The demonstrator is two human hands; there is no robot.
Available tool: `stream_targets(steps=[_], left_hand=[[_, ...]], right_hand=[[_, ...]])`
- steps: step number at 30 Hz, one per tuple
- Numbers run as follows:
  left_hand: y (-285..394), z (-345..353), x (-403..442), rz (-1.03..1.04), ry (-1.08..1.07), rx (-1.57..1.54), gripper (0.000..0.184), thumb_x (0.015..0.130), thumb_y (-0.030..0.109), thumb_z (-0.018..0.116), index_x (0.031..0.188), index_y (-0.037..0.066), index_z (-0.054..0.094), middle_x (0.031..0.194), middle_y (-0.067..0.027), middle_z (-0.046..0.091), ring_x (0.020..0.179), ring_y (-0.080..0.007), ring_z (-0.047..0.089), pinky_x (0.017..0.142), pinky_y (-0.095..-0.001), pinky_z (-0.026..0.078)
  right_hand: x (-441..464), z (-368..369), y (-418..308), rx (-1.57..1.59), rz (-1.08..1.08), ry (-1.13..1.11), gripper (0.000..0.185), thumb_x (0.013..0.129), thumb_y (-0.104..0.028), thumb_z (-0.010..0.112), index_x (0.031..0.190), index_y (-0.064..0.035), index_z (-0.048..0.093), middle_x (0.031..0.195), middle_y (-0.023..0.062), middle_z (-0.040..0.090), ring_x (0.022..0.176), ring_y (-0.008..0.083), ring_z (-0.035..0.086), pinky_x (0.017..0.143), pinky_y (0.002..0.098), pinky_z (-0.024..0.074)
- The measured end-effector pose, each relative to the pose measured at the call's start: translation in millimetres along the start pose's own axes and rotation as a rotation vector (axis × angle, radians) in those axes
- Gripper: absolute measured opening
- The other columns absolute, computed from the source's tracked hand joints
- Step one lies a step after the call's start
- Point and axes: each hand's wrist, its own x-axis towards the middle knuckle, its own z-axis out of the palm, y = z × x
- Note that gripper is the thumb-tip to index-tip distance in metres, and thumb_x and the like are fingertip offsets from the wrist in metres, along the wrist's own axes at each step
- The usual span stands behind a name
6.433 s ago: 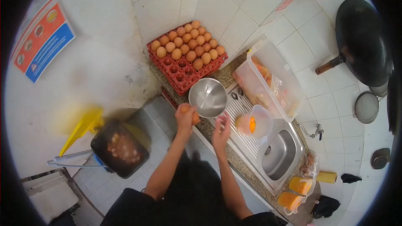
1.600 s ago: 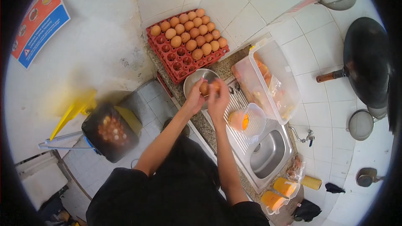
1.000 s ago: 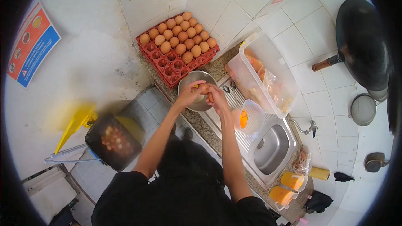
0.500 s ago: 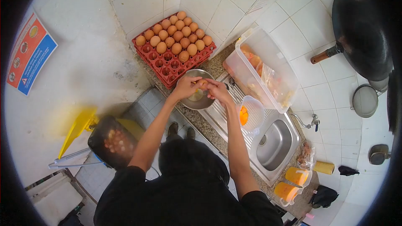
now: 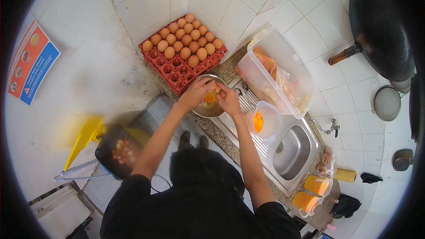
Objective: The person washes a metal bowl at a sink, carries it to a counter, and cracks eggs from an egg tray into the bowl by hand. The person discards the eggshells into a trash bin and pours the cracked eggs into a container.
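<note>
Over a steel bowl [image 5: 204,114], my left hand [image 5: 194,94] and my right hand [image 5: 229,101] meet with their fingers closed on a cracked egg [image 5: 215,89]. The shell is parted, each hand gripping a side of it, though the fingers cover most of it. An orange yolk [image 5: 210,98] shows just below the fingertips; I cannot tell whether it hangs or rests in the bowl. Clear egg white lies in the bottom of the bowl. Right of my right hand, a translucent plastic bowl [image 5: 271,116] holds several orange yolks [image 5: 258,122].
Stacked red egg trays [image 5: 175,89] with several brown eggs [image 5: 186,40] stand behind the bowl. A clear plastic bin [image 5: 294,73], steel sink [image 5: 290,152] and orange-filled jugs [image 5: 306,202] line the counter rightward. A bin of eggshells [image 5: 125,150] sits at floor level, left. A wok [image 5: 380,31] hangs right.
The egg between my hands has been opened, and its yolk now shows beneath my fingers. My hands stay above the steel bowl. The whole view has shifted slightly.
</note>
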Motion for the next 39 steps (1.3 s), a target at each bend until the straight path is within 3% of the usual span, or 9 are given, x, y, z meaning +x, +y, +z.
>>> stream_targets(steps=[4, 9, 12, 15, 18, 23, 28, 36, 39], left_hand=[[16, -7, -2, -0.021, 0.151, -0.157, 0.036, 0.096, 0.009, 0.057, 0.13, 0.0, 0.059, 0.129, -0.0174, 0.06, 0.119, -0.0323, 0.058, 0.103, -0.0397, 0.047], [34, 6, 1, -0.623, 0.282, -1.058, 0.032, 0.101, 0.02, 0.056, 0.129, 0.004, 0.06, 0.122, -0.0084, 0.063, 0.106, -0.0183, 0.063, 0.088, -0.0307, 0.053], [38, 2, 0, -0.768, 0.273, -1.64, 0.029, 0.101, 0.024, 0.057, 0.125, 0.008, 0.058, 0.112, -0.0026, 0.063, 0.099, -0.0132, 0.062, 0.082, -0.0323, 0.051], [41, -12, -10, -0.815, 0.345, -1.884, 0.027, 0.098, 0.022, 0.06, 0.122, 0.009, 0.056, 0.105, -0.001, 0.062, 0.094, -0.013, 0.061, 0.079, -0.0328, 0.049], [45, -49, -57, -0.762, 0.548, -1.95, 0.028, 0.094, 0.015, 0.065, 0.119, 0.008, 0.056, 0.105, -0.0031, 0.062, 0.092, -0.0161, 0.061, 0.078, -0.032, 0.049], [-29, -69, -263, -1.13, 1.183, -0.714, 0.045, 0.089, 0.016, 0.071, 0.128, 0.005, 0.052, 0.111, -0.0063, 0.063, 0.095, -0.0156, 0.062, 0.08, -0.0288, 0.048], [-78, -78, -450, -1.5, 0.388, 0.35, 0.062, 0.089, 0.024, 0.074, 0.135, -0.006, 0.046, 0.128, -0.0238, 0.06, 0.11, -0.0358, 0.063, 0.092, -0.0401, 0.051], [-83, -142, -133, -0.447, 0.792, 0.494, 0.032, 0.088, 0.016, 0.071, 0.117, 0.004, 0.067, 0.107, -0.0181, 0.063, 0.101, -0.036, 0.059, 0.091, -0.0426, 0.047], [-92, -177, -28, -0.345, 0.753, 0.524, 0.036, 0.085, 0.019, 0.074, 0.118, 0.005, 0.067, 0.11, -0.0187, 0.064, 0.1, -0.0359, 0.056, 0.093, -0.0432, 0.045]], right_hand=[[-5, 1, -1, 0.15, -0.018, 0.255, 0.041, 0.081, -0.009, 0.073, 0.119, -0.0065, 0.06, 0.078, 0.0113, 0.071, 0.068, 0.0218, 0.069, 0.065, 0.0316, 0.0537], [-1, -9, -43, 0.27, 0.026, 0.562, 0.042, 0.078, -0.016, 0.084, 0.11, -0.0072, 0.059, 0.084, 0.0111, 0.072, 0.075, 0.023, 0.07, 0.069, 0.0314, 0.054], [-2, -23, -81, 0.114, 0.139, 0.166, 0.035, 0.078, -0.018, 0.084, 0.103, -0.0064, 0.061, 0.093, 0.0099, 0.07, 0.082, 0.0278, 0.069, 0.076, 0.0351, 0.0539], [4, -19, -86, 0.165, -0.256, 0.294, 0.027, 0.081, -0.017, 0.082, 0.098, -0.0052, 0.066, 0.097, 0.0088, 0.07, 0.086, 0.0202, 0.066, 0.079, 0.031, 0.0514], [-1, -18, -79, 0.494, 0.001, 0.297, 0.023, 0.082, -0.016, 0.081, 0.099, -0.0046, 0.069, 0.096, 0.0083, 0.071, 0.089, 0.016, 0.065, 0.08, 0.0281, 0.0495], [-32, -19, -44, 0.428, 0.226, 0.304, 0.023, 0.085, -0.018, 0.079, 0.099, -0.0025, 0.07, 0.092, 0.0058, 0.071, 0.084, 0.0128, 0.064, 0.077, 0.027, 0.0491], [-68, 5, -16, 0.465, 0.334, 0.267, 0.022, 0.087, -0.02, 0.077, 0.099, -0.002, 0.071, 0.082, 0.0018, 0.069, 0.073, 0.0097, 0.061, 0.071, 0.0257, 0.0488], [-53, 20, -32, 0.619, 0.437, 0.135, 0.02, 0.09, -0.017, 0.074, 0.101, -0.0006, 0.07, 0.086, 0.0036, 0.069, 0.079, 0.0089, 0.061, 0.076, 0.0241, 0.0489], [-46, 21, -37, 0.551, 0.353, 0.103, 0.019, 0.091, -0.017, 0.073, 0.1, -0.0003, 0.071, 0.093, 0.0054, 0.07, 0.085, 0.0099, 0.063, 0.079, 0.0237, 0.0488]])
